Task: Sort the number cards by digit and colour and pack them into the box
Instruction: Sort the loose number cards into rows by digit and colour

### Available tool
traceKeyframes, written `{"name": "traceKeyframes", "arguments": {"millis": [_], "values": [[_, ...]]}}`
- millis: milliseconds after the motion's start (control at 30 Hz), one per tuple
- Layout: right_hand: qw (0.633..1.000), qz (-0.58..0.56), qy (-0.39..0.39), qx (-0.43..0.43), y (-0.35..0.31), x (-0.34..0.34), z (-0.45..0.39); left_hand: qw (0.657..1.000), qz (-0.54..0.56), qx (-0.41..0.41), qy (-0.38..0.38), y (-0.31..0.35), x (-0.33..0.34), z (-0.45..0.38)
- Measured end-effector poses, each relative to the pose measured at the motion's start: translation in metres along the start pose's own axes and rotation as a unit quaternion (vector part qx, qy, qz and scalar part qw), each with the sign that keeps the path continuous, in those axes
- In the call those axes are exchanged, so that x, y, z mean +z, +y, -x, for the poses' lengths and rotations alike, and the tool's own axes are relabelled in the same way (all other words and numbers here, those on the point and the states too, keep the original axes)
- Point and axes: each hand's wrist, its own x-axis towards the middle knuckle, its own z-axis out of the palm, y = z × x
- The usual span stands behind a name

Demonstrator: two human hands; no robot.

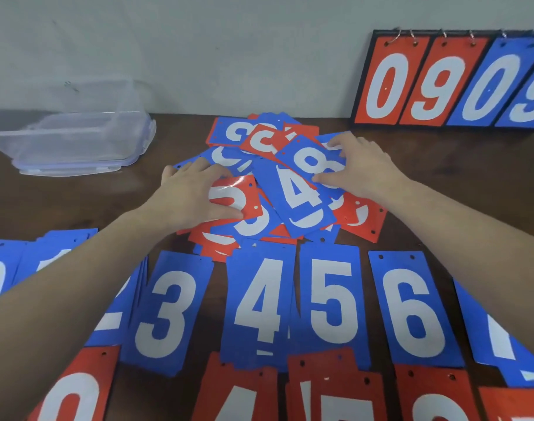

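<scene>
Scoreboard (454,83) cut by right edge; red row (335,393) cut at bottom

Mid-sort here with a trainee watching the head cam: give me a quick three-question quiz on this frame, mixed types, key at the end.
1. True or false: the clear plastic box already holds sorted cards.
2. Which card does the right hand touch in the unsorted pile? A) blue 8 B) red 0 C) blue 6
3. Fill in: in the sorted blue row, the blue 4 stack lies between the blue 3 and the blue ___.

Key: 1 false, no cards show in it; 2 A, the blue 8 card; 3 five, the blue 5.
</scene>
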Motion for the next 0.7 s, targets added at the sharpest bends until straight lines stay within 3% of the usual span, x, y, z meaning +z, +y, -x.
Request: {"name": "traceKeyframes", "arguments": {"millis": [267,467,533,633,700], "values": [[0.996,-0.083,0.039,0.017,-0.003,-0.004,0.006,0.993,0.111,-0.025,0.041,-0.006,-0.011,0.009],[0.990,-0.113,0.087,0.016,0.008,-0.002,0.011,0.967,0.223,-0.075,0.098,0.000,-0.013,0.014],[0.995,-0.060,0.085,0.007,0.014,-0.002,0.013,0.943,0.297,-0.093,0.116,0.004,-0.015,0.014],[0.994,0.063,0.086,-0.021,0.023,0.001,0.015,0.866,0.462,-0.123,0.148,0.014,-0.019,0.017],[0.993,0.077,0.084,-0.011,0.028,0.004,0.016,0.817,0.538,-0.141,0.155,0.018,-0.019,0.020]]}}
